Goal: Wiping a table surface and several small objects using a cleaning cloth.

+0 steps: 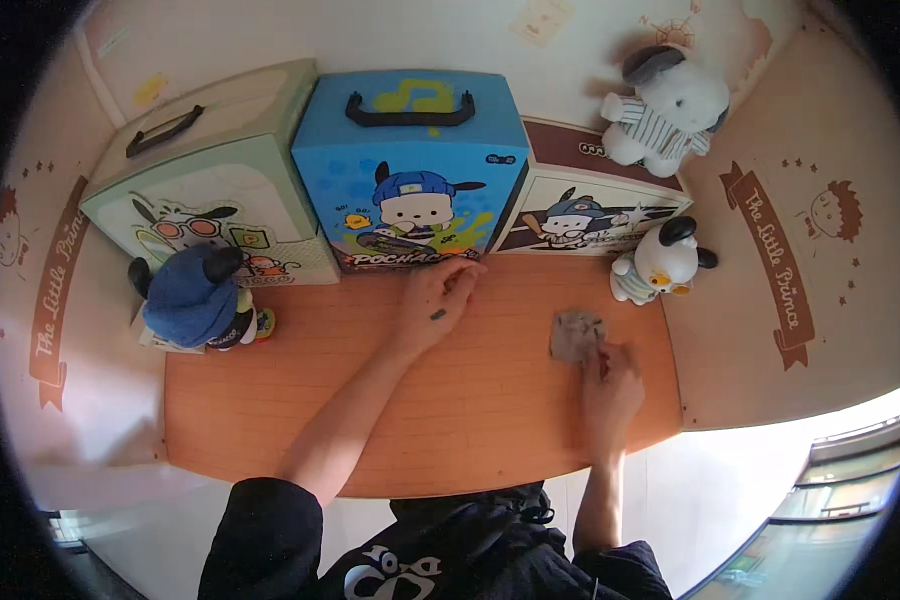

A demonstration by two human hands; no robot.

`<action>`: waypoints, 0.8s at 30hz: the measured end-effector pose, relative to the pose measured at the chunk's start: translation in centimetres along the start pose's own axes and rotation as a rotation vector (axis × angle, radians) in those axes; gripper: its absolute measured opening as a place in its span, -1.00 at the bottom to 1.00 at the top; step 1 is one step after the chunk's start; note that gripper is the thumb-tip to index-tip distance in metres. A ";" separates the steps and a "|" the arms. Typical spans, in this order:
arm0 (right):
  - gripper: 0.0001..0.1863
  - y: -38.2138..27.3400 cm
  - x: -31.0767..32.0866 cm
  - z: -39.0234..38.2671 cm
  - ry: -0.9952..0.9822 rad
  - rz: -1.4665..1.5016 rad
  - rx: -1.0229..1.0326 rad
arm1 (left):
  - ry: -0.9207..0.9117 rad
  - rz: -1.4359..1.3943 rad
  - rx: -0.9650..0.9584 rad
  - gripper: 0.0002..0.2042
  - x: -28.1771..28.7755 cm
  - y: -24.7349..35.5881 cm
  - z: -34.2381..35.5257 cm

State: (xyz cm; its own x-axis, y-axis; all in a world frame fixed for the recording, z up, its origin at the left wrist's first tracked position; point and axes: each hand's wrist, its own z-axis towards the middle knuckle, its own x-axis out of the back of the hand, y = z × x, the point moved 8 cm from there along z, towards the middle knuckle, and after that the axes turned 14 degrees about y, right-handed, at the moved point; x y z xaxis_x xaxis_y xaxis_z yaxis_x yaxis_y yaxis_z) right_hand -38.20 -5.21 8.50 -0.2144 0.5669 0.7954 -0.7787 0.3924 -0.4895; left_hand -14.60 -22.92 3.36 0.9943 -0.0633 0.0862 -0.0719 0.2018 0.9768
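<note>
In my right hand [613, 390] is a crumpled grey cloth [576, 335], pinched at its near corner and lying against the wooden tabletop [490, 390] on the right side. Motion slightly blurs the hand and cloth. My left hand [438, 305] rests with curled fingers at the lower front edge of a blue cartoon box [410, 170] with a black handle. Its fingertips are partly hidden, so whether they hold anything cannot be made out. A small dark mark shows on the back of this hand. Right of the cloth stands a white dog figurine [665, 262] with black ears.
A pale green handled box [210, 170] stands at the back left, a figurine in a blue hood [192, 295] before it. A white-and-brown box [590, 210] sits back right, with a striped-shirt plush dog [667, 110] on top. Printed side panels [780, 250] flank the table.
</note>
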 end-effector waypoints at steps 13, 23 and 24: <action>-0.67 -5.7 -2.4 -5.1 -0.337 0.206 0.572 | -0.017 -0.098 -0.052 -0.81 -0.3 -0.8 -0.3; -0.64 -12.3 -1.2 -15.7 -0.467 0.383 1.034 | 0.018 -0.071 -0.087 -0.83 -0.4 -0.2 0.0; -0.64 -11.9 -1.3 -15.3 -0.477 0.388 1.038 | 0.016 -0.069 -0.091 -0.83 -0.3 -0.1 0.0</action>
State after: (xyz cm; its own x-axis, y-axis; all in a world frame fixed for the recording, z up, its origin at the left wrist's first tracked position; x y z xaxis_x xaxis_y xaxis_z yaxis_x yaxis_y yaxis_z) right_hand -19.58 0.44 7.79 -0.5651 0.1079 0.8179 -0.6703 -0.6380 -0.3790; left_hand -14.94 -22.95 3.29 0.9978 -0.0644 0.0158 0.0032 0.2856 0.9584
